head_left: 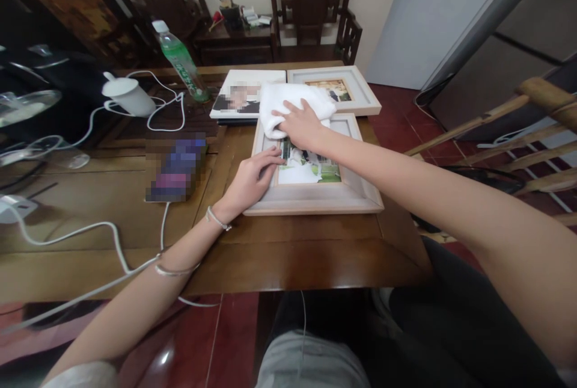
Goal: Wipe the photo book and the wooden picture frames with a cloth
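Note:
My right hand [303,126] presses down on a folded white towel [295,97], its fingers spread over the top and the cloth bunched beneath them. The towel covers the far edge of a pale wooden picture frame [315,203] that lies flat on the table. Inside that frame is a photo [311,172] with green and white areas, partly hidden by my right hand and forearm. On the frame's left side rests my left hand [253,182], fingers stretched out toward the photo and holding nothing.
Behind lie a second frame [367,96] and a white photo panel [220,105]. To the left are a green-labelled bottle [183,63], a lidded white cup [130,96], a phone [177,169] and white cables [117,243]. A wooden chair [541,99] stands at right.

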`<state>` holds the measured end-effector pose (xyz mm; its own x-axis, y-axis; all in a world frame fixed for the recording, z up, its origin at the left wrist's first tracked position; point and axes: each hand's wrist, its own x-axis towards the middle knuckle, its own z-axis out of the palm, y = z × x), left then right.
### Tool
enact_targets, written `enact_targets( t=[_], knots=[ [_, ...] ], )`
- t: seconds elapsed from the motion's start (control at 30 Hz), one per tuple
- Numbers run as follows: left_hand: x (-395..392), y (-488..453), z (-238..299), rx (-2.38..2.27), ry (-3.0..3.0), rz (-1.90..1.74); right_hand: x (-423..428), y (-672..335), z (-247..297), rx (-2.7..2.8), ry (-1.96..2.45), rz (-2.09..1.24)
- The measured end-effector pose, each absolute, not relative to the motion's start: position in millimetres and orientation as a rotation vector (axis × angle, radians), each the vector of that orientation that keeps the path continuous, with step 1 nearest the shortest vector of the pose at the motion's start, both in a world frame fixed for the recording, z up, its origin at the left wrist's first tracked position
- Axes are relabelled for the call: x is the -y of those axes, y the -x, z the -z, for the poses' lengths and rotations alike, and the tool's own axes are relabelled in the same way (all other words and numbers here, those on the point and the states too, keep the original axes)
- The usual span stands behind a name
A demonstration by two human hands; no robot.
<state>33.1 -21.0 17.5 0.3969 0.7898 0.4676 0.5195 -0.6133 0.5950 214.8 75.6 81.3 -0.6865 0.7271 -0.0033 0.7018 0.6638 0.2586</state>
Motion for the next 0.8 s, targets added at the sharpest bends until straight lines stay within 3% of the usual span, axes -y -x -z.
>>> enact_targets(
  t=[0.23,0.4,0.6,0.8],
  knots=[
    [20,-33,-15,-1.138,-2.302,-1.076,-61,-279,-82,-2.629,-1.173,-0.572],
    [20,-33,-14,-1.167,-2.305,-1.083,-40,-318,-94,-2.434,-1.294,-0.542],
    [20,-32,-14,-1.300,-2.325,-1.059,29,-299,-101,-2.404,-1.339,-0.320],
    [19,-32,-14,-1.378,-2.287,-1.058,81,-272,-120,-2.537,-1.269,0.103]
  ],
)
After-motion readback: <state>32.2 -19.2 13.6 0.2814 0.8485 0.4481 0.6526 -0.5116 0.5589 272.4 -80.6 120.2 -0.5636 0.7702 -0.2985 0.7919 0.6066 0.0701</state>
